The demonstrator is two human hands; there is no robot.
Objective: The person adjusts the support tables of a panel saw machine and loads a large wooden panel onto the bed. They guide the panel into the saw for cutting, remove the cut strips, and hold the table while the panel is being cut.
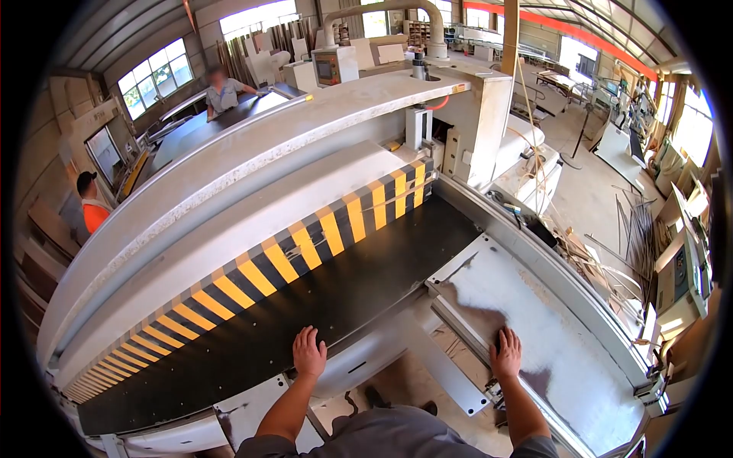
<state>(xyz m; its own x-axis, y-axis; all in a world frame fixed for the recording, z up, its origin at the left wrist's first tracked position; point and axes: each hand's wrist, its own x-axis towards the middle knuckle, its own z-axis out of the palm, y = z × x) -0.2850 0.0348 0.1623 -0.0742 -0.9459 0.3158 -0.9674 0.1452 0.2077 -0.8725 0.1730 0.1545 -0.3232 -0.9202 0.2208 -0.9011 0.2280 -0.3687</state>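
Note:
My left hand (309,352) lies palm down on the front edge of the black machine bed (252,336), its fingers slightly apart and nothing in it. On the right, my right hand (505,353) rests at the inner edge of the worn grey metal side table (534,305), beside a metal rail; it holds nothing and its fingers are spread. Behind the bed runs a long beam with yellow and black stripes (305,244). Between my hands is a gap in the machine front, with a slanted metal plate (447,366) and the floor below.
A large curved machine cover (252,145) spans the view. One person (224,95) leans over a dark panel beyond it; another in an orange top (95,214) is at the far left. A control panel (682,267) stands right, near scrap strips (641,237).

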